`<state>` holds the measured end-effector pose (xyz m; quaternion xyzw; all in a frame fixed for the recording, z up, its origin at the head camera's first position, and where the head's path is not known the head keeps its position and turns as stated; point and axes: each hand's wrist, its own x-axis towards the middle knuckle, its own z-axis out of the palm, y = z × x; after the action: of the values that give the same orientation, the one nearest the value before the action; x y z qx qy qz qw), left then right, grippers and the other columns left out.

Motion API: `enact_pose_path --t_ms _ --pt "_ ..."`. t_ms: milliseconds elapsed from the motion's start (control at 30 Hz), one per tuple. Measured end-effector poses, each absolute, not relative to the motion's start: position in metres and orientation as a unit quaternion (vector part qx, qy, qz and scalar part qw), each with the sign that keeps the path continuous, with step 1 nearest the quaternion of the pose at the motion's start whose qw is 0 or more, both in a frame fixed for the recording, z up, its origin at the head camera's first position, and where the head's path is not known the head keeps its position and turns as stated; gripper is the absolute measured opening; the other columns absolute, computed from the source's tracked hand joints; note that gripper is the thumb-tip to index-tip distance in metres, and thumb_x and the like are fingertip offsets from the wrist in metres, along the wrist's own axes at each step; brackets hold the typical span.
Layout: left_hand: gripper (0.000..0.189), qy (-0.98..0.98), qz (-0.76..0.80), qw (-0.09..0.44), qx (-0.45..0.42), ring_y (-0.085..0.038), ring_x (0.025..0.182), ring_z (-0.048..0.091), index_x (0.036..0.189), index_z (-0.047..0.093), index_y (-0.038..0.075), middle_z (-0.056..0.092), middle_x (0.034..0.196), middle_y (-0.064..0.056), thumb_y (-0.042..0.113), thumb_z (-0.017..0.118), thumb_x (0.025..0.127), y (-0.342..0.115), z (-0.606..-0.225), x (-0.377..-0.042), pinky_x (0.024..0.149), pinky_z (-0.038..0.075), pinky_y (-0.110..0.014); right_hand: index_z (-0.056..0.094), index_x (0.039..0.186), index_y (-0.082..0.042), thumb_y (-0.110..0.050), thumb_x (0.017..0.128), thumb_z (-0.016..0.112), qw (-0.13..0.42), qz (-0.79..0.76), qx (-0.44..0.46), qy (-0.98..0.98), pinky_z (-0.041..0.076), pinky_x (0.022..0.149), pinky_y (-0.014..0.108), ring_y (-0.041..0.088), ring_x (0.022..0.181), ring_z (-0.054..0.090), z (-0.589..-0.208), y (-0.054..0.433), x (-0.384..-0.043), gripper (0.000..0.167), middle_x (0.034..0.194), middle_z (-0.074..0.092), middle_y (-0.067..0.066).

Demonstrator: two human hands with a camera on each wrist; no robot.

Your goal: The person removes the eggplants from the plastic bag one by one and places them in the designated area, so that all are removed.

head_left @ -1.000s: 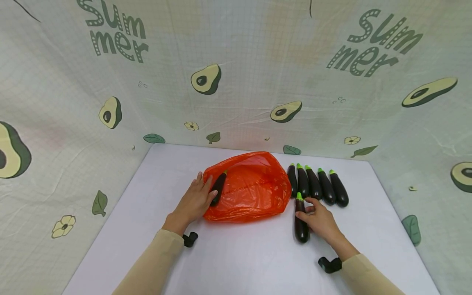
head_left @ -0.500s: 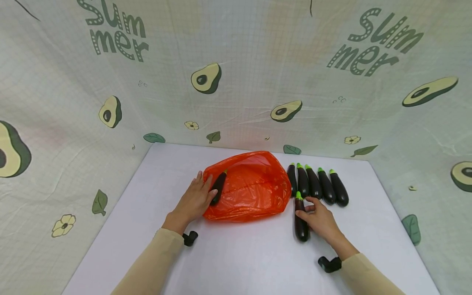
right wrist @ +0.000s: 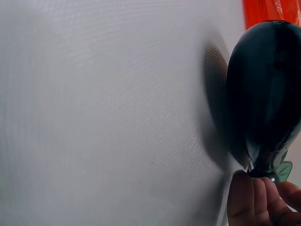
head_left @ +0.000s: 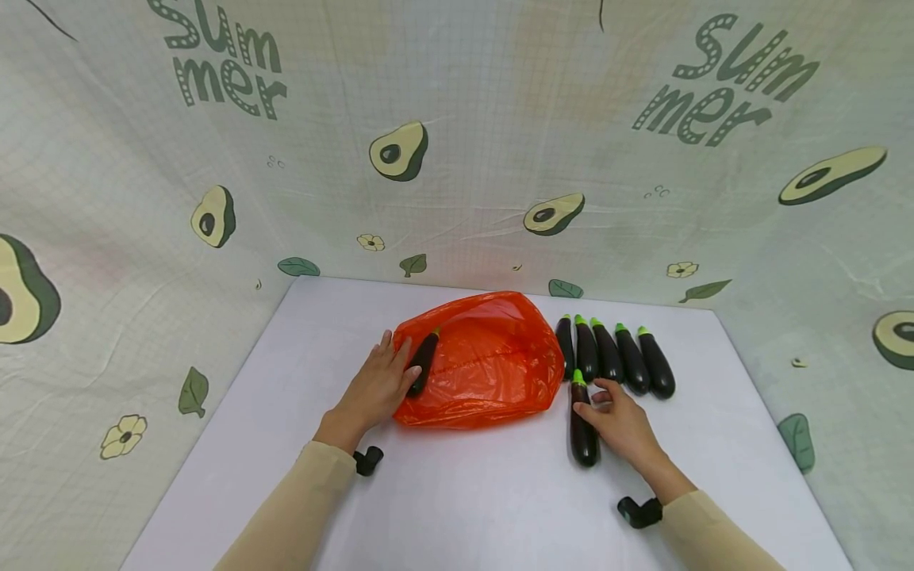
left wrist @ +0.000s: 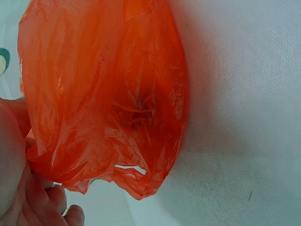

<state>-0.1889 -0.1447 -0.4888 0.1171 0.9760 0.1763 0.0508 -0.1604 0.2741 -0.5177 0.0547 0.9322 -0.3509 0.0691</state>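
Observation:
A red plastic bag [head_left: 485, 357] lies with its mouth wide apart on the white table, one eggplant [head_left: 424, 365] inside at its left. My left hand [head_left: 378, 381] holds the bag's left edge, its thumb inside over that eggplant and the other fingers outside. Red film runs between thumb and fingers in the left wrist view. To the right of the bag, my right hand [head_left: 620, 420] grips another eggplant [head_left: 583, 436] near its green-capped end. In the right wrist view, the fingertips [right wrist: 242, 195] are at this eggplant's narrow end; its rounded end points the other way.
Several eggplants [head_left: 631, 361] lie side by side behind my right hand, close to the bag's right side. The white table [head_left: 471, 500] is backed by a cloth [head_left: 457, 159] printed with avocados. Small black devices [head_left: 638, 512] sit at both wrists.
Almost nothing differs. The right hand's fingers have shifted very slightly on the eggplant; the bag and left hand stay put.

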Motion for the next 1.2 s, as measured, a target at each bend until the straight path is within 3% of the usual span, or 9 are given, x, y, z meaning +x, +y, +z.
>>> enact_pose_path --t_ms 400,767,1200 --pt "0.072 0.976 0.18 0.048 0.11 -0.036 0.165 0.003 0.168 0.024 0.006 0.019 0.174 -0.021 0.042 0.05 0.111 -0.144 -0.491 -0.189 0.132 0.015 -0.054 0.044 0.151 0.003 -0.034 0.099 0.072 0.028 -0.361 0.056 0.93 0.057 0.1 0.057 0.043 0.122 0.06 -0.514 0.271 -0.163 0.069 0.137 0.059 0.027" --pt "0.071 0.979 0.168 0.046 0.109 -0.036 0.165 0.002 0.168 0.022 0.007 0.018 0.175 -0.02 0.043 0.047 0.112 -0.146 -0.487 -0.189 0.132 0.013 -0.054 0.045 0.15 0.004 -0.03 0.1 0.071 0.003 -0.362 0.036 0.931 0.057 0.101 0.056 0.042 0.12 0.059 -0.495 0.264 -0.173 0.066 0.136 0.058 0.027" --pt "0.072 0.983 0.122 0.028 0.132 -0.039 0.165 0.004 0.167 0.023 0.004 0.022 0.173 -0.022 0.043 0.047 0.112 -0.15 -0.482 -0.194 0.132 0.014 -0.055 0.045 0.153 -0.002 -0.031 0.103 0.068 -0.001 -0.406 -0.008 0.914 0.061 0.098 0.051 0.037 0.12 0.058 -0.465 0.211 -0.195 0.062 0.138 0.059 0.021"
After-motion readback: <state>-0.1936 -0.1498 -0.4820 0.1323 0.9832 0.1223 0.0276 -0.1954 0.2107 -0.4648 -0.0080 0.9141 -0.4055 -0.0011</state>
